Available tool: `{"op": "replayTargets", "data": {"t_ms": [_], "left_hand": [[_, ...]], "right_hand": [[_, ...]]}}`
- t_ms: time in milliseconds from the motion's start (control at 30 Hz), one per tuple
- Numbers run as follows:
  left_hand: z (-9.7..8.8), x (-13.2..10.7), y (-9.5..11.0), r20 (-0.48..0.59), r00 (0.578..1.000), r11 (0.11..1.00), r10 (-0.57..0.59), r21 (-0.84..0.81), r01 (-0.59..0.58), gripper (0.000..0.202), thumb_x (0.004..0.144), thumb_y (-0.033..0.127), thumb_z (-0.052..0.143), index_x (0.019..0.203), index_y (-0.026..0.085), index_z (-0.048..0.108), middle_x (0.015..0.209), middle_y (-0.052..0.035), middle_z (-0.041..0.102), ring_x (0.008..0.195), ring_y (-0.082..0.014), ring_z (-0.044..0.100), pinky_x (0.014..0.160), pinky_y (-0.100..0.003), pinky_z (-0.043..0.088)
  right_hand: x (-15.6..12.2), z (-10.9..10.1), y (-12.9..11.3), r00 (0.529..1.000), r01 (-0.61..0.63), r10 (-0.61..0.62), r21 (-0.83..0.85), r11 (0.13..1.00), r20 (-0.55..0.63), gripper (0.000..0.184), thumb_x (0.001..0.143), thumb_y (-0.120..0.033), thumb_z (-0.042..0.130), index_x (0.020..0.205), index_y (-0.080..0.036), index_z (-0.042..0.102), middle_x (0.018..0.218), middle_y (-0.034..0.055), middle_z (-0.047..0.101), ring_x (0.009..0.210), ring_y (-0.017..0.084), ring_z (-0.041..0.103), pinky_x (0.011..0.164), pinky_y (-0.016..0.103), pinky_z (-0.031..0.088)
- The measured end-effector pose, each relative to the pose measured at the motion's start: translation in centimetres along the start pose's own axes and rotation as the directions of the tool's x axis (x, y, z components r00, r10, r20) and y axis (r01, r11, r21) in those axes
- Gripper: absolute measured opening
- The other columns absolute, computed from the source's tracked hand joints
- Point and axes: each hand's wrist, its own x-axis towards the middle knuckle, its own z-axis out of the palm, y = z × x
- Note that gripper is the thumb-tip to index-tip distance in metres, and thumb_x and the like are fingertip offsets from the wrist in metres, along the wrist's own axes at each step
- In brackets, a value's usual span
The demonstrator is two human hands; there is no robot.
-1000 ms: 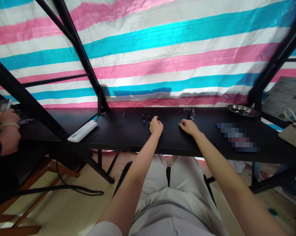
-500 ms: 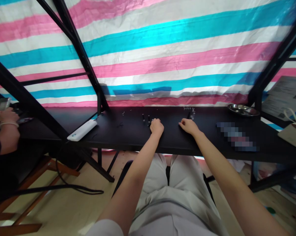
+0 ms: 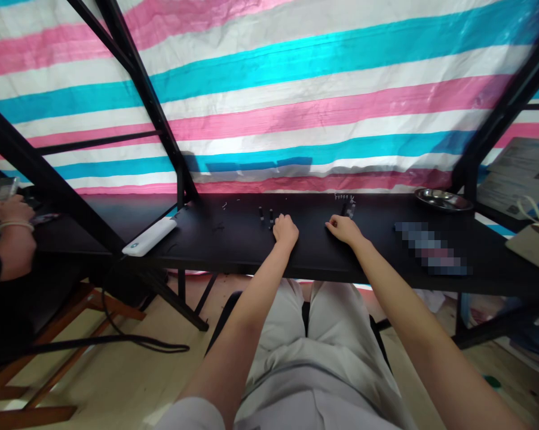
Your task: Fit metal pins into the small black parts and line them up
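My left hand [image 3: 286, 230] rests low over the black table with its fingers curled closed. What it holds, if anything, is hidden. Just left of it stand two small dark cylinders with pale bands, one nearer the hand [image 3: 271, 217] and one further left [image 3: 261, 213]. My right hand [image 3: 343, 227] is also closed, thumb and fingers drawn together, and I cannot make out anything between them. Right behind its knuckles are a dark upright piece [image 3: 343, 209] and a greyish piece [image 3: 351, 210]. Small whitish bits [image 3: 343, 196] lie in a row beyond them.
The black table [image 3: 233, 245] carries a white power bank-like block [image 3: 151, 237] at left. At right are a shiny metal dish [image 3: 443, 200] and a pixelated flat item [image 3: 431, 249]. A beige bag [image 3: 533, 243] sits far right. Another person's hand [image 3: 12, 209] is far left.
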Motion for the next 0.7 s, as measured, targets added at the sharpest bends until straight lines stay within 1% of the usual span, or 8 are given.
{"op": "replayTargets", "data": {"t_ms": [67,133,267,367,500,700], "left_hand": [[-0.17,-0.05,0.09,-0.016,0.999,0.999,-0.028,-0.017,0.028,0.02,0.085,0.017,0.041,0.101,0.015,0.053,0.109,-0.0136,0.055,0.104,-0.0242,0.051,0.083,-0.033,0.044],[-0.32,-0.01,0.16,-0.025,0.997,0.997,-0.076,-0.026,0.075,0.023,0.085,0.02,0.046,0.107,0.014,0.05,0.11,-0.0142,0.056,0.105,-0.0247,0.052,0.082,-0.034,0.043],[-0.4,0.42,0.08,-0.035,0.99,0.99,-0.139,0.002,0.139,0.026,0.085,0.024,0.049,0.108,0.012,0.048,0.11,-0.016,0.056,0.107,-0.0264,0.052,0.085,-0.036,0.042],[-0.39,0.75,-0.03,-0.035,0.989,0.99,-0.141,0.021,0.142,0.025,0.085,0.024,0.049,0.107,0.011,0.049,0.111,-0.0164,0.056,0.106,-0.0268,0.052,0.086,-0.037,0.042],[-0.52,0.81,-0.04,-0.02,0.99,0.99,-0.137,0.003,0.137,0.023,0.086,0.021,0.047,0.107,0.011,0.049,0.111,-0.0166,0.055,0.107,-0.0269,0.052,0.086,-0.037,0.043],[-0.62,0.63,-0.21,-0.003,0.995,0.995,-0.101,-0.023,0.101,0.019,0.086,0.019,0.044,0.103,0.014,0.051,0.109,-0.0147,0.056,0.106,-0.0252,0.052,0.084,-0.034,0.043]], "right_hand": [[-0.01,-0.04,-0.02,1.0,-0.007,0.007,0.004,1.0,0.001,0.02,0.083,-0.036,0.049,0.077,-0.02,0.059,0.075,0.0044,0.064,0.07,0.016,0.057,0.06,0.024,0.035],[-0.01,-0.07,-0.04,1.0,-0.009,0.009,0.007,1.0,0.005,0.02,0.083,-0.036,0.049,0.076,-0.021,0.059,0.074,0.0042,0.064,0.069,0.016,0.057,0.059,0.024,0.035],[0.02,-0.11,-0.05,1.0,-0.009,0.009,0.006,1.0,0.012,0.02,0.083,-0.036,0.048,0.076,-0.021,0.058,0.074,0.0042,0.064,0.069,0.016,0.056,0.059,0.024,0.035],[0.01,-0.1,-0.02,1.0,-0.009,0.009,0.007,1.0,0.007,0.02,0.083,-0.036,0.048,0.076,-0.021,0.058,0.075,0.0043,0.064,0.07,0.016,0.056,0.059,0.024,0.035],[0.01,-0.06,0.04,1.0,-0.004,0.004,0.007,1.0,0.005,0.02,0.083,-0.036,0.047,0.076,-0.021,0.058,0.074,0.004,0.063,0.069,0.016,0.056,0.059,0.025,0.034],[0.03,0.02,0.03,1.0,-0.008,0.008,0.0,1.0,-0.001,0.02,0.083,-0.036,0.048,0.077,-0.02,0.059,0.074,0.0044,0.064,0.069,0.016,0.056,0.059,0.024,0.034]]}}
